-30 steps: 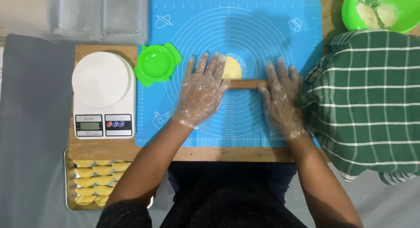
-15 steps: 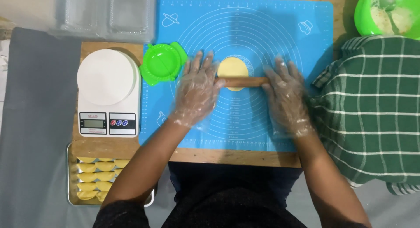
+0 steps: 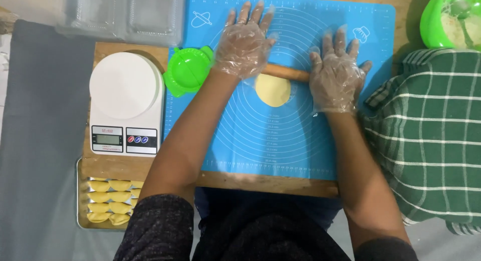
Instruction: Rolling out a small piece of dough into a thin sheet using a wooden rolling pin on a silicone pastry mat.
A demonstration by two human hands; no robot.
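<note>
My left hand (image 3: pixel 244 40), in a thin clear plastic glove, lies flat with the fingers spread and pointing away from me, its palm pressing down on the left end of a slim wooden rolling pin (image 3: pixel 286 73); my right hand (image 3: pixel 336 75), gloved the same way, is spread flat too and presses on the pin's right end, so only the middle stretch of wood shows between them; neither hand curls around the pin, both simply bear on it from above. Just on my side of the pin, touching its near edge, lies a small round disc of pale yellow dough (image 3: pixel 273 89), flattened and nearly circular; it sits close to the middle of a blue silicone pastry mat (image 3: pixel 280 141) printed with white concentric rings, and the mat rests on a wooden board (image 3: pixel 265 182) whose front edge shows below it.

Beside my left wrist, at the mat's left border, sits a bright green round plastic dumpling press (image 3: pixel 188 70); further left stands a white digital kitchen scale (image 3: pixel 126 103) with a round platform; behind it lies a clear plastic lidded container (image 3: pixel 123 14). Near my left elbow a metal tray (image 3: pixel 80 196) holds rows of folded yellow dumplings (image 3: pixel 110 201). To my right lies a green and white checked cloth (image 3: pixel 431 136); beyond it, at the far corner, stands a green plastic bowl (image 3: pixel 431 20) with a pale mixture inside.
</note>
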